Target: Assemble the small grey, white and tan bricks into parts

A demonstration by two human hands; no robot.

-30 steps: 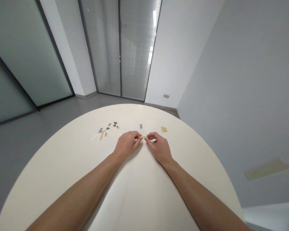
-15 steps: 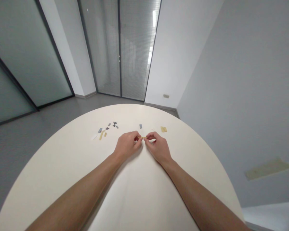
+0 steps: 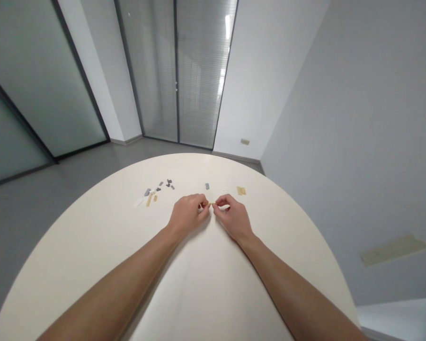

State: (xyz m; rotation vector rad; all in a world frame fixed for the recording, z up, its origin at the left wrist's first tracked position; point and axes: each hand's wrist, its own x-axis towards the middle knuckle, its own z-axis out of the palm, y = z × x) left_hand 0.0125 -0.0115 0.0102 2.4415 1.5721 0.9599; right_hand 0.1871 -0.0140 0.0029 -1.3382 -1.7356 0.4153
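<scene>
My left hand (image 3: 187, 213) and my right hand (image 3: 232, 217) meet at their fingertips over the far middle of a round cream table (image 3: 92, 246). Between them they pinch a small tan brick piece (image 3: 210, 203), each hand gripping one end. Most of the piece is hidden by the fingers. Both forearms rest on the tabletop.
A scatter of small grey, white and tan bricks (image 3: 152, 193) lies to the far left of my hands. A single grey brick (image 3: 207, 186) sits just beyond them, and a tan plate (image 3: 241, 191) lies to the far right. Glass partitions and a grey wall stand behind.
My fingertips have drawn slightly closer, so less of the tan piece shows between them. Arms and loose bricks have not moved.
</scene>
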